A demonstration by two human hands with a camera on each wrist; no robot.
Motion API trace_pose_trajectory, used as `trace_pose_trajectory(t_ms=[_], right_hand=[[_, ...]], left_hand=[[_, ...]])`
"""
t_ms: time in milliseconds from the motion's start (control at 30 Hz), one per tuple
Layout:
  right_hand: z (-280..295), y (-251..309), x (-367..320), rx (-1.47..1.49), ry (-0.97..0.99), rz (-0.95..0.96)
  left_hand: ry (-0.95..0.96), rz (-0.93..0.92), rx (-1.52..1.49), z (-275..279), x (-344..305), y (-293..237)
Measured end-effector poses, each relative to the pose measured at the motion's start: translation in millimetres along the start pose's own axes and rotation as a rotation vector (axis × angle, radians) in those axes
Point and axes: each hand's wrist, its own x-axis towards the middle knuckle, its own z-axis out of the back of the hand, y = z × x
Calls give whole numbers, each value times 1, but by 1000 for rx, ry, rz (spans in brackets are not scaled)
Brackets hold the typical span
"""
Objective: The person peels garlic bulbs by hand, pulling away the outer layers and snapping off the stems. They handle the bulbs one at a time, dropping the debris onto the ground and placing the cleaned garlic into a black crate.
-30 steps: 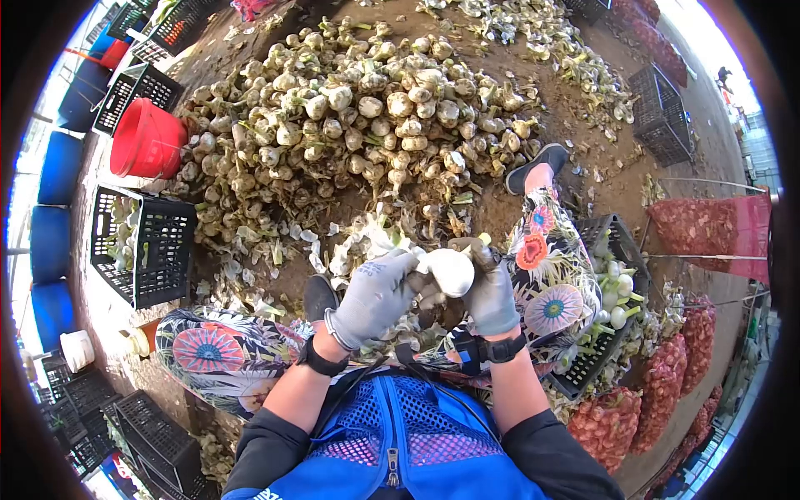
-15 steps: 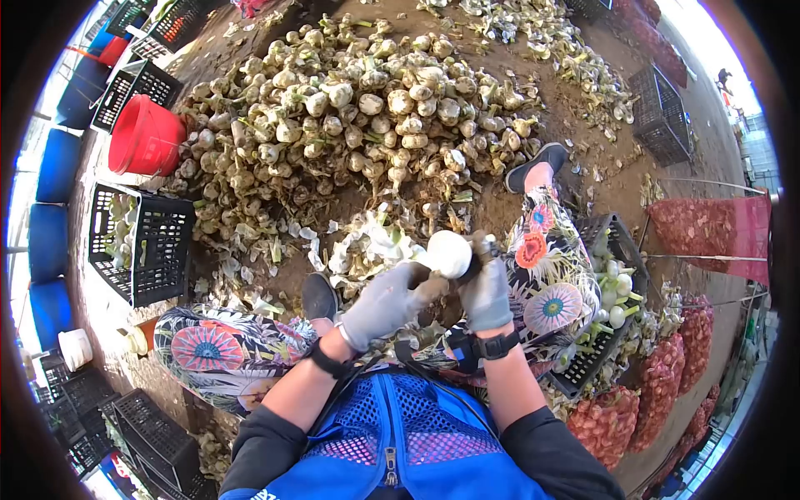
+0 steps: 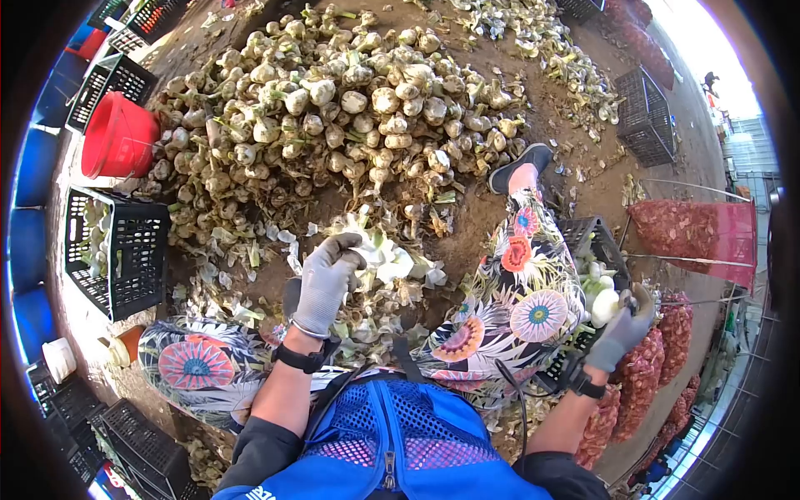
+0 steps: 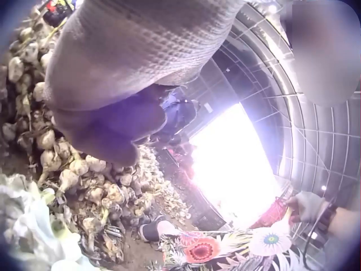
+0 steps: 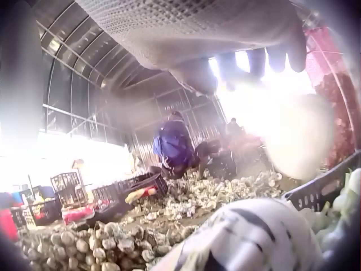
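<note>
My left hand (image 3: 323,283), in a grey glove with dark fingertips, hangs with fingers loosely bent and nothing in them, over white peeled skins (image 3: 392,254). At the right, my gloved right hand (image 3: 623,333) reaches over a black crate (image 5: 316,189) of trimmed garlic bulbs with green stems. A smooth white garlic bulb (image 3: 605,308) is by its fingertips in the head view. From the right wrist, that bulb is blurred and sits below the outstretched fingers, apart from them. A big heap of unpeeled garlic (image 3: 358,108) lies ahead of my feet.
A red bucket (image 3: 121,137) and a black crate (image 3: 137,258) stand left of the heap. Red mesh sacks (image 3: 675,333) line the right side, with another black crate (image 3: 646,117) farther off. My patterned trouser leg (image 3: 533,308) lies between the skins and the right crate.
The hands have parted. My right hand has carried the white garlic bulb from in front of me to the right crate and let it go; my left has moved left and forward, off the bulb.
</note>
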Motion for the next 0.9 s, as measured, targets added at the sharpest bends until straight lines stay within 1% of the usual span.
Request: trace_pose_trajectory(t_ms=[67, 100, 133, 167, 200, 233, 267, 300, 333, 400, 433, 467, 500, 533, 567, 600, 633, 667, 733, 767, 800, 833, 867, 900], right_hand=[[-23, 63, -25, 342, -10, -177], [-42, 84, -37, 471, 176, -207], [-64, 104, -48, 600, 362, -236], [-97, 120, -66, 800, 512, -438], [-136, 125, -82, 761, 741, -363], [-179, 130, -105, 593, 868, -246], [-230, 122, -134, 386, 912, -122], [-280, 105, -167, 108, 934, -12], [-304, 108, -186, -93, 998, -17], [-327, 122, -208, -329, 1062, -49], [-338, 121, -212, -329, 1061, -43], [-346, 118, -211, -331, 1055, -38], [-347, 111, -209, -192, 1014, -63], [-345, 112, -206, -195, 1016, -64], [-338, 116, -196, -149, 1095, 58], [-329, 120, -184, -104, 1169, 183], [-305, 138, -172, -61, 1292, 196], [-294, 143, -170, -44, 1381, 301], [-256, 158, -166, 175, 1471, 328], [-241, 163, -167, 310, 1422, 380], [-228, 167, -169, 443, 1367, 433], [-220, 168, -170, 580, 1259, 392], [-216, 168, -168, 583, 1252, 401], [-211, 167, -164, 850, 1099, 89]], left_hand=[[9, 67, 112, -7, 4, -5], [40, 66, 111, -10, 4, -6], [47, 40, 177, -16, 6, -7], [62, 50, 233, -16, 9, -4], [74, 60, 289, -15, 13, 0], [73, 92, 276, -14, 16, 1], [70, 123, 265, -13, 19, 4], [32, 116, 240, -12, 22, 11], [49, 129, 193, -8, 24, 16], [7, 44, 182, -7, 27, 24], [18, 55, 263, 2, 30, 35], [-10, 53, 348, 3, 30, 35], [1, 93, 345, 6, 31, 34], [18, 131, 337, 6, 32, 33], [27, 132, 334, 5, 35, 34], [-1, -63, 539, 3, 39, 37], [-32, -261, 739, 1, 40, 39], [-26, -262, 733, -5, 41, 33], [6, -499, 1034, -17, 39, 16], [63, -522, 985, -15, 40, 20], [61, -529, 985, -12, 37, 22], [127, -413, 821, -11, 34, 18], [191, -299, 656, -10, 31, 15], [135, -278, 558, -10, 28, 20]])
